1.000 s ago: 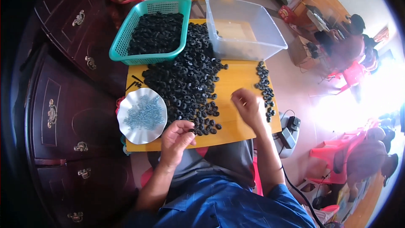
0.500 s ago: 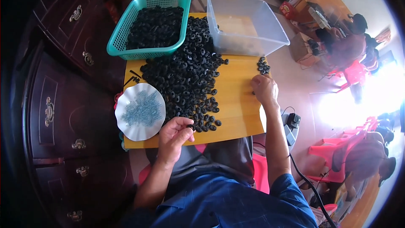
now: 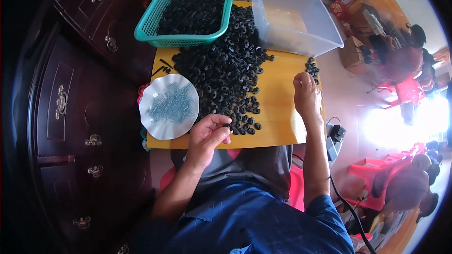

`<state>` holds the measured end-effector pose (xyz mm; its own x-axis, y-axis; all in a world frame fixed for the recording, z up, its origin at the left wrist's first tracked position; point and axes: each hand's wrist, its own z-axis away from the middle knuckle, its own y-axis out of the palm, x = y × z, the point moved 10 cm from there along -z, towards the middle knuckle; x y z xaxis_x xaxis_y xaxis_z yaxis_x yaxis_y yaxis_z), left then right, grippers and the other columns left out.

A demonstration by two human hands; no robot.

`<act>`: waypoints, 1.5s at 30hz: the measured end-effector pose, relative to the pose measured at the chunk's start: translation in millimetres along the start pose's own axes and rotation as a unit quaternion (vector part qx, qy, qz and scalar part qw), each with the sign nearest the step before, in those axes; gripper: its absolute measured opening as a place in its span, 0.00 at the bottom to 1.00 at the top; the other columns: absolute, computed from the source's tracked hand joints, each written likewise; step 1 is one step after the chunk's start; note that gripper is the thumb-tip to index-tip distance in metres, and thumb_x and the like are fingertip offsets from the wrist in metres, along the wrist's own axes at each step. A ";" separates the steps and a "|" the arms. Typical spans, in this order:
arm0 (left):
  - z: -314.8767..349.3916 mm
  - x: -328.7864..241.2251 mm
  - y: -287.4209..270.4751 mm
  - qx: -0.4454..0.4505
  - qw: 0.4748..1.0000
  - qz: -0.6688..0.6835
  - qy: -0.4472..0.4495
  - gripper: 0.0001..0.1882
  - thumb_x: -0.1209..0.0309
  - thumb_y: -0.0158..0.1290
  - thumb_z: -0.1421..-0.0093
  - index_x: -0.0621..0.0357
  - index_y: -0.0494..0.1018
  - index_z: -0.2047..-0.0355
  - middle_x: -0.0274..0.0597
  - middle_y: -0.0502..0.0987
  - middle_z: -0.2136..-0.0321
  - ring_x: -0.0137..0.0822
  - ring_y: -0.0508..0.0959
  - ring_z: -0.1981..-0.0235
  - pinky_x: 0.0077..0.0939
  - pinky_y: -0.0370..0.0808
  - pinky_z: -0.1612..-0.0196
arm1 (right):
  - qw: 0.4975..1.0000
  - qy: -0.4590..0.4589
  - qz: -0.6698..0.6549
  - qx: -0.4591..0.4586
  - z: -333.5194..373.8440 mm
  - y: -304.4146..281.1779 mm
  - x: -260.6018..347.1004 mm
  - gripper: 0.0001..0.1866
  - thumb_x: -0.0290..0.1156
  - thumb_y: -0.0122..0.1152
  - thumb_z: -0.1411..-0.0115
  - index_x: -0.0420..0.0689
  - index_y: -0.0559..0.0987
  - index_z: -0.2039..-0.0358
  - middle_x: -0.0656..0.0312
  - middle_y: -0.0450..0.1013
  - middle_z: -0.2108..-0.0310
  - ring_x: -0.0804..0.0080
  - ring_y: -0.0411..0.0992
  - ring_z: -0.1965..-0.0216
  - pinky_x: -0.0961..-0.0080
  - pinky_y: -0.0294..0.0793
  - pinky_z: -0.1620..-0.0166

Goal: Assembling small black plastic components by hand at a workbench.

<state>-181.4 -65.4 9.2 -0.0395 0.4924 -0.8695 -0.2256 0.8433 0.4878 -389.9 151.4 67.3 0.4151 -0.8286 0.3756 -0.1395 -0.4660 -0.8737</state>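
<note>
Compared with one second ago, the right hand [image 3: 308,95] has moved from mid-tabletop to the right edge, below a row of small black rings [image 3: 311,67], fingers curled, contents indiscernible; the left hand [image 3: 207,136] still pinches one small black piece [image 3: 228,126] beside an uncounted heap of ridged black rings [image 3: 226,66]. Smooth yellow tabletop [image 3: 275,99]: one perforated green plastic basket [image 3: 188,41], one clear plastic bin [image 3: 301,47], one scalloped white plate [image 3: 162,132].

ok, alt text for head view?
A person's left hand pinches a small black part at a yellow table, right hand near round black pieces at the right edge. Beyond: heaped round black parts, a green plastic basket and a clear plastic bin; at left, a white fluted plate of bluish bits.
</note>
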 end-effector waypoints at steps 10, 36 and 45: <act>-2.2 2.6 1.3 0.002 0.999 0.016 -0.029 0.11 0.77 0.55 0.36 0.64 0.73 0.54 0.39 0.80 0.65 0.23 0.76 0.69 0.17 0.74 0.63 | 0.770 0.029 -0.590 0.243 79.5 31.3 106.5 0.06 0.30 0.59 0.31 0.40 0.78 0.59 0.69 0.75 0.68 0.85 0.69 0.69 0.86 0.70 0.64; 2.6 3.8 1.8 0.002 0.997 -0.075 -0.031 0.09 0.80 0.57 0.38 0.63 0.75 0.57 0.35 0.79 0.67 0.22 0.78 0.69 0.17 0.77 0.64 | 0.876 -0.049 -0.438 0.198 95.6 28.0 131.1 0.07 0.30 0.67 0.39 0.40 0.80 0.67 0.61 0.77 0.77 0.75 0.76 0.75 0.76 0.75 0.68; 0.8 10.3 7.2 0.034 0.998 -0.030 -0.048 0.09 0.79 0.56 0.37 0.64 0.74 0.56 0.39 0.80 0.67 0.25 0.78 0.70 0.19 0.76 0.64 | 0.798 0.030 -0.531 0.282 103.3 62.2 112.5 0.10 0.34 0.66 0.36 0.41 0.78 0.66 0.72 0.69 0.80 0.86 0.64 0.77 0.80 0.66 0.73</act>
<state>-182.6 -54.0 3.8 0.0669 0.4554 -0.8878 -0.1578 0.8834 0.4412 -259.0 61.3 23.3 -0.0169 -0.0796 0.9967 0.6960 -0.7166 -0.0454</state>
